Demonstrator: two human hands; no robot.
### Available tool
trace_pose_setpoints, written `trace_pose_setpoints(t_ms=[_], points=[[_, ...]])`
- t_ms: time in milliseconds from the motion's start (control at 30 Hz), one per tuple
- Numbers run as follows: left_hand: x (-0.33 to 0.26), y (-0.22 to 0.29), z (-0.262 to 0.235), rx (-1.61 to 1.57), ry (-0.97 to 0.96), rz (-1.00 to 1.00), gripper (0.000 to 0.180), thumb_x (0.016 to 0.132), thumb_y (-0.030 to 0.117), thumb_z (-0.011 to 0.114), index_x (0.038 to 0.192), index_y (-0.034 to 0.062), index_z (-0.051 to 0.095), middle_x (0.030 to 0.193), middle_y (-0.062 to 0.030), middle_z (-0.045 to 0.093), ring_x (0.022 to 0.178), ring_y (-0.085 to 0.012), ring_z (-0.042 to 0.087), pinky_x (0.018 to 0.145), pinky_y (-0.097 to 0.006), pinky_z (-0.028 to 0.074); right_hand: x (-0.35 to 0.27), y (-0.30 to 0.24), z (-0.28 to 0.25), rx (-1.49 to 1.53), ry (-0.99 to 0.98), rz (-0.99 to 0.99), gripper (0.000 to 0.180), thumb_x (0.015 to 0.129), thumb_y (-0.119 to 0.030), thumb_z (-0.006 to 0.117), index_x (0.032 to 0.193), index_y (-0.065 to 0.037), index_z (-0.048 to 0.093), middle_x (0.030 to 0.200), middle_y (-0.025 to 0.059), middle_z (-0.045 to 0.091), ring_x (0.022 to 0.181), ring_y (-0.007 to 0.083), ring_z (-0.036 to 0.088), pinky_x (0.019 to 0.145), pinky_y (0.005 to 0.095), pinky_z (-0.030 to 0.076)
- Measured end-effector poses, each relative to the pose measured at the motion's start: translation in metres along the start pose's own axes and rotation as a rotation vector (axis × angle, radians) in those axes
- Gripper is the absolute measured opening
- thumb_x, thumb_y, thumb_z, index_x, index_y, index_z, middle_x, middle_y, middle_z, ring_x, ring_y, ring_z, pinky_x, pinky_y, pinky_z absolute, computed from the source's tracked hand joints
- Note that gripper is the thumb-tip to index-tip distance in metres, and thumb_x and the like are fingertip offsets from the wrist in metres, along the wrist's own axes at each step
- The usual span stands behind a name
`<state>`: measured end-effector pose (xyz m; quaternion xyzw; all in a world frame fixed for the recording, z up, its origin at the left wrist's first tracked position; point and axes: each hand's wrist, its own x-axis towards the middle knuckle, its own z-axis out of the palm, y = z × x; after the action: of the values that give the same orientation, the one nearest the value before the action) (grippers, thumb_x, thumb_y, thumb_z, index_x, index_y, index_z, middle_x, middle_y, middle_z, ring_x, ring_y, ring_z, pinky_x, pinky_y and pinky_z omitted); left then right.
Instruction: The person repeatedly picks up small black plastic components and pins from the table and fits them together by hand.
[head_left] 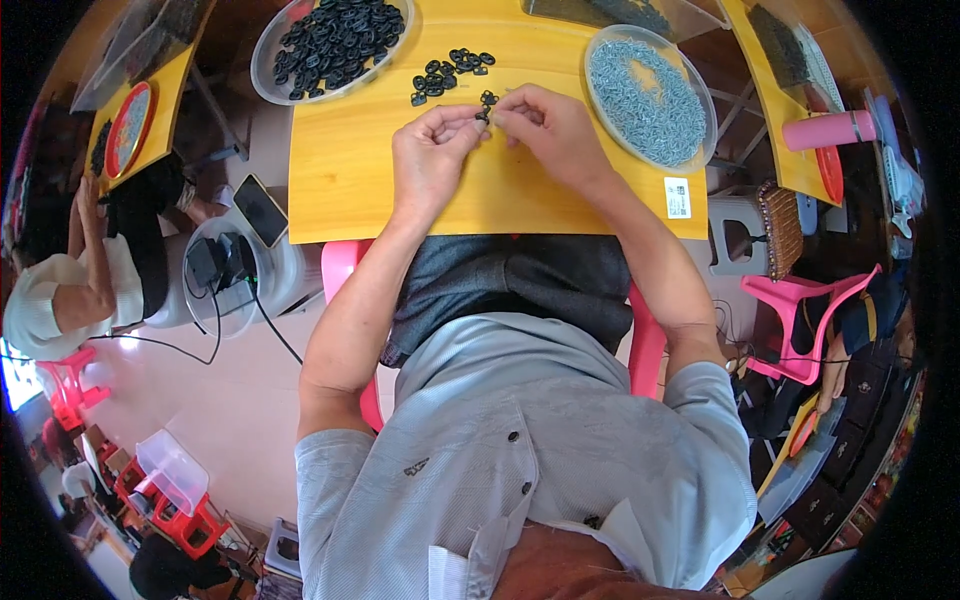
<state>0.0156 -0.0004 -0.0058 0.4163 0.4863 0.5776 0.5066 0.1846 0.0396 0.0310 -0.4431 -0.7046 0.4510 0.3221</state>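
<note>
Over the yellow table [350,190] my two hands meet, fingertips nearly touching. My left hand [428,160] pinches a small black part [482,117] between thumb and forefinger. Close beside it, my right hand [555,135] is closed in a pinch; whatever its fingertips hold is too small to name. Another little black piece [488,98] lies just beyond the fingertips. Farther off is a loose group of black parts [440,78], some with holes. A clear round tub [262,72] heaped with the same black parts stands at the far left. At the far right, a round tray [708,130] holds many small silvery screws [645,100].
A white label [678,198] is stuck near the table's right front corner. Left of the table, a phone [261,210] and black adapters [220,260] with cables rest on a plastic stool. Another person [85,290] sits at the left. A pink chair [810,320] stands at the right.
</note>
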Motion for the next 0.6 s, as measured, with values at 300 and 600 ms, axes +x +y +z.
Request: trace_pose_setpoints(t_ms=[300,600], points=[[0.005,0.012,-0.005,-0.163,0.089,-0.063,0.016,0.089,-0.002,0.064,0.104,-0.0068,0.065,0.090,-0.0121,0.071,0.081,-0.0157,0.070,0.071,-0.023,0.054,0.014,0.007,-0.020,-0.204,0.183,-0.035,0.018,0.086,-0.014,0.066,0.094,0.002,0.069,0.075,0.0118,0.069,0.061,0.0167,0.066,0.060,0.0303,0.052],[0.005,0.014,-0.012,-0.273,0.068,-0.120,0.014,0.090,0.000,0.064,0.103,-0.0049,0.065,0.091,-0.0111,0.070,0.084,-0.0160,0.069,0.071,-0.024,0.055,0.083,0.004,-0.017,-0.578,0.154,-0.153,0.020,0.083,-0.013,0.059,0.094,0.000,0.071,0.086,0.0204,0.070,0.084,0.0376,0.067,0.078,0.0437,0.053]])
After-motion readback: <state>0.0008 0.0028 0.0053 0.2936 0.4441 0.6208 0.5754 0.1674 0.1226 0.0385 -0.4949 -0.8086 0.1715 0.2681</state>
